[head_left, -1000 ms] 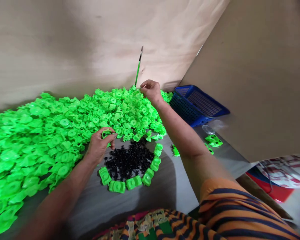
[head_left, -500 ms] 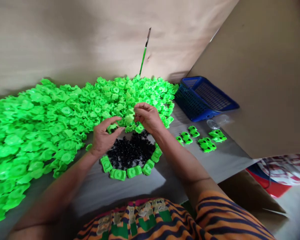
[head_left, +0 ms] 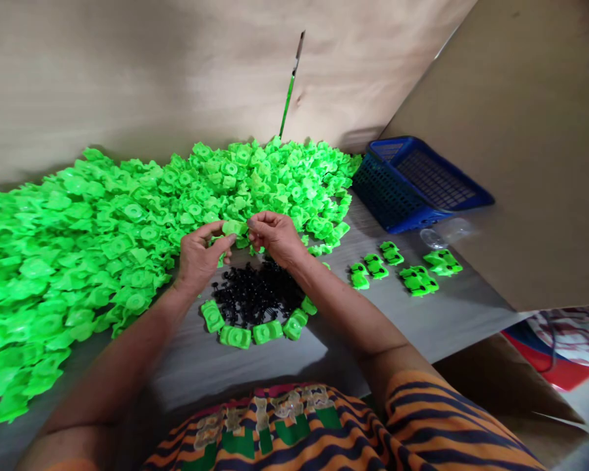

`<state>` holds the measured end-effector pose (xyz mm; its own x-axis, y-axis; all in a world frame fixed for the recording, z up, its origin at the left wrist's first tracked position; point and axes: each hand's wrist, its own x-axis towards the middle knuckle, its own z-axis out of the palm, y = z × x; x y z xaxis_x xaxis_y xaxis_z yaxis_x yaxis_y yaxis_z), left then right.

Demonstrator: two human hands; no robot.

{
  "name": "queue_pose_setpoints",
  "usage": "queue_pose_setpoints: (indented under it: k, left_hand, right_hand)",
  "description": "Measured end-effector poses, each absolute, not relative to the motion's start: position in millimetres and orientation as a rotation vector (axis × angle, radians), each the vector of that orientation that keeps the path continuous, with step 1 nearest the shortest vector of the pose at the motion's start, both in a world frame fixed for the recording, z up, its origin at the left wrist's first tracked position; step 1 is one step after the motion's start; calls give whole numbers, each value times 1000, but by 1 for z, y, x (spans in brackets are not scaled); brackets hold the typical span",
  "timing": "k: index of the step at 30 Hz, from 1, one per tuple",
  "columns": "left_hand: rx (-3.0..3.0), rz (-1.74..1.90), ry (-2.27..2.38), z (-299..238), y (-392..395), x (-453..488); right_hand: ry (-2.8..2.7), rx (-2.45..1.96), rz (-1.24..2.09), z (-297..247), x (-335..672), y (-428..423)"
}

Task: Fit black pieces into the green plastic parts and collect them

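Note:
A bright green plastic toy car body (head_left: 234, 227) is pinched between the thumb and fingers of my left hand (head_left: 199, 256). Just right of it, my right hand (head_left: 277, 239) has thumb and forefinger pressed together near the car body's end; whatever lies in that pinch is too small to make out. Below both hands sits a heap of small black wheel axles (head_left: 258, 294). Several green car bodies (head_left: 235, 337) lie in a curved row along the heap's near side. Behind my hands rises a large pile of green car bodies (head_left: 132, 212).
To the right, several green cars with black wheels (head_left: 419, 280) rest on the grey table (head_left: 294, 363). A blue plastic basket (head_left: 397, 203) stands by the right-hand panel, with clear plastic pieces (head_left: 432, 238) in front. A thin green-handled tool (head_left: 288, 98) leans on the back wall.
My left hand now has a green car body up between its fingertips. My right hand has come left and down, close to it. The whole view has shifted slightly.

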<state>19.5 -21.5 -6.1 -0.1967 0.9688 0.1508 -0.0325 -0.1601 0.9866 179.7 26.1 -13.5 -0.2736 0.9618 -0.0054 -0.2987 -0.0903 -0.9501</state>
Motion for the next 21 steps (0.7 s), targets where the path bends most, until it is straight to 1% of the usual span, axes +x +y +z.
queue_pose_setpoints:
  k: [4,8,15,21]
  left_hand:
    - [861,1395,1160,-6,-12,14]
    - [698,1317,1170,-6,-7,9]
    - [617,1359,1095,-2,-9,9]
    - [717,1337,1094,2,-15,10]
  right_hand:
    - [-1194,-890,1499,-10,186,27]
    - [-1224,-863,1482,-4,191,26]
    - [-1368,-775,1531,-12,179,14]
    - [-1410,-660,1581,-12,178,12]
